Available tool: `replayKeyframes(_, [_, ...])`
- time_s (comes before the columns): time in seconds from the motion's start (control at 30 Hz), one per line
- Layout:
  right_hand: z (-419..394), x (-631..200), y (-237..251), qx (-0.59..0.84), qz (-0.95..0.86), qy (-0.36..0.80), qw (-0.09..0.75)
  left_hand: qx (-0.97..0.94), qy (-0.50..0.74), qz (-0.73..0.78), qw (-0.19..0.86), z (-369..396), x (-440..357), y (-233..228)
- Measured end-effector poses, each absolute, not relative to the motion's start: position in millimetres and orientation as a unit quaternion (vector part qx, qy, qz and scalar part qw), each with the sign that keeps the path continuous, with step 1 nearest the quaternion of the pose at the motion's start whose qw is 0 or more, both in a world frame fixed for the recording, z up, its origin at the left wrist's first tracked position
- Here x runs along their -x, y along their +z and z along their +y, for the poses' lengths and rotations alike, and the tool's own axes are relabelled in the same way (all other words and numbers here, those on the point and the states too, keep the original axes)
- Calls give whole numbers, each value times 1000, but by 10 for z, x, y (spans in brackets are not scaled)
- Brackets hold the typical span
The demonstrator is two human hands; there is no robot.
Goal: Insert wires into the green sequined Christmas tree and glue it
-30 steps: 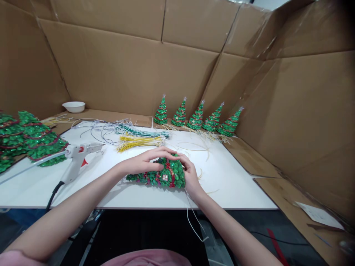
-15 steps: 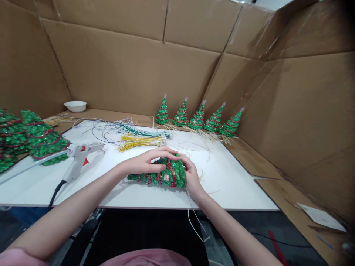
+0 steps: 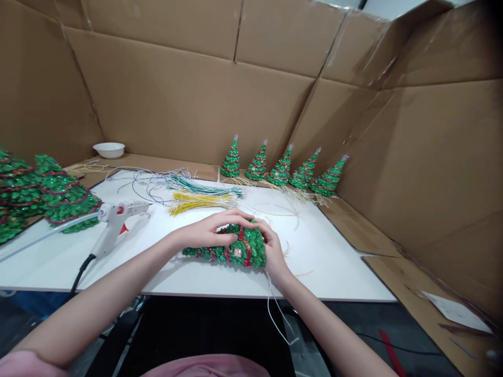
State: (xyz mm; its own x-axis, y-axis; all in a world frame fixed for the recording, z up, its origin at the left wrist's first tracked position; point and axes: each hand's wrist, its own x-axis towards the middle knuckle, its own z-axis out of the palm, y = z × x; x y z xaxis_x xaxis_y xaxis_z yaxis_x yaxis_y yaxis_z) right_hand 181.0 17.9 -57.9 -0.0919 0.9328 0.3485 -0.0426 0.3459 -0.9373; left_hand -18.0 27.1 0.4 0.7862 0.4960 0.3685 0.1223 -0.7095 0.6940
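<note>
A small green Christmas tree with red trim lies on its side at the front of the white tabletop, its narrow end to the left. My left hand is wrapped over its upper side, thumb and fingers curved around it. At the wide base, my right hand grips the tree; some of its fingertips are hidden behind it. White wires trail from the base down past the table's front edge.
Left of my hands lies a white glue gun with larger green trees behind it. Bundles of yellow wires and green wires lie beyond. Several small trees stand at the back; a white bowl sits back left.
The view has shifted very slightly. Both hands keep the same hold on the tree, with no clear movement.
</note>
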Motion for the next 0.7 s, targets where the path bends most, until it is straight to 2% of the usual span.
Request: replayKeyframes(0.7, [162,-1802,-558,371,-594,437,565,-882,279,175,337,259,166,16])
